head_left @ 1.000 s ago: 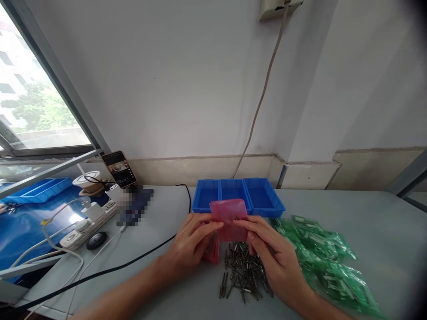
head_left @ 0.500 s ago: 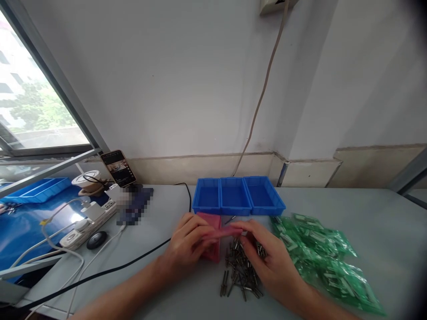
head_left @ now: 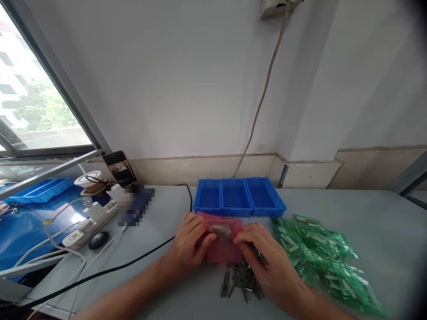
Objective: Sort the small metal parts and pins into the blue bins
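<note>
A pink plastic bag (head_left: pixel 225 251) is stretched between both hands, its flat side facing me. Something small and greyish shows through near its top; what it is I cannot make out. My left hand (head_left: pixel 190 240) pinches the bag's left edge, and my right hand (head_left: pixel 263 251) grips the right edge between thumb and fingers. Under the bag and the right hand lies a loose pile of metal pins (head_left: pixel 238 280) resembling rivets, partly covered. Behind the held bag, more pink plastic (head_left: pixel 208 216) peeks out on the table.
Three joined blue bins (head_left: pixel 235 209) stand behind the hands. Green plastic bags (head_left: pixel 320 253) with pale pieces inside lie to the right. Leftward are a black cable (head_left: pixel 133 263), a computer mouse (head_left: pixel 98 240), a power strip (head_left: pixel 78 238) and a propped phone (head_left: pixel 120 169).
The pink bag, seen nearly edge-on before, has turned so that its broad face shows and hangs down over the pins. Both hands still hold it, with little shift.
</note>
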### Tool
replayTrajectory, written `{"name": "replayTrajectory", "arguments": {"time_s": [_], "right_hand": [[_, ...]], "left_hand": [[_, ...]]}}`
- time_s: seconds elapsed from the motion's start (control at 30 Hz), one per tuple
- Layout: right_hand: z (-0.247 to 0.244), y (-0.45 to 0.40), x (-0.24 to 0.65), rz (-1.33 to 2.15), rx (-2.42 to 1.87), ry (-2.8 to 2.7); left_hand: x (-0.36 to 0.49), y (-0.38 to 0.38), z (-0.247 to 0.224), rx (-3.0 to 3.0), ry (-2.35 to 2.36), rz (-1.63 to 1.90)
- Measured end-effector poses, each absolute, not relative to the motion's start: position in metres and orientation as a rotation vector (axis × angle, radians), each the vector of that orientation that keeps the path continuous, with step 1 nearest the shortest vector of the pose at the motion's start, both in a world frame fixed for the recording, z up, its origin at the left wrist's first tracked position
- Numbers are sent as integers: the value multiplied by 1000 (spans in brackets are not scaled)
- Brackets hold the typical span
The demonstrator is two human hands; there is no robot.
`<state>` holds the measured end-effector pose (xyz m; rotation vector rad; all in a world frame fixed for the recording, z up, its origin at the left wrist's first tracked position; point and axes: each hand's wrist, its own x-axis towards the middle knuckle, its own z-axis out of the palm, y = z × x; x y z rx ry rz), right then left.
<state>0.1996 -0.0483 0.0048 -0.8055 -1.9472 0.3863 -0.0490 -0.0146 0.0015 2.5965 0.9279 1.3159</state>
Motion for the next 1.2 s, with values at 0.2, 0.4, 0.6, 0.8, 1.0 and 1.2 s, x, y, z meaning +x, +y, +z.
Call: {"name": "replayTrajectory", "arguments": {"time_s": [0.2,0.4,0.6,0.8,1.0,1.2], "right_hand": [[6,-44,201,290,-830,-1955],[-1,-41,204,314,-901,-1924],[4,-41,204,315,-910,-1876],[7,-44,202,453,-1003,-1795],[6,-44,202,589,-1022,-1700],[8,-45,201,610,-998,-1703]], "left_hand": [[-48,-13,4,2468,974,1284],[-46,-17,11,2369,908,1208],[-52,-20,14,2402,894,1260],[-53,-16,12,2587,729,1265],[-47,-16,10,2729,706,1396],[-51,-12,1,2751,693,1436]]}}
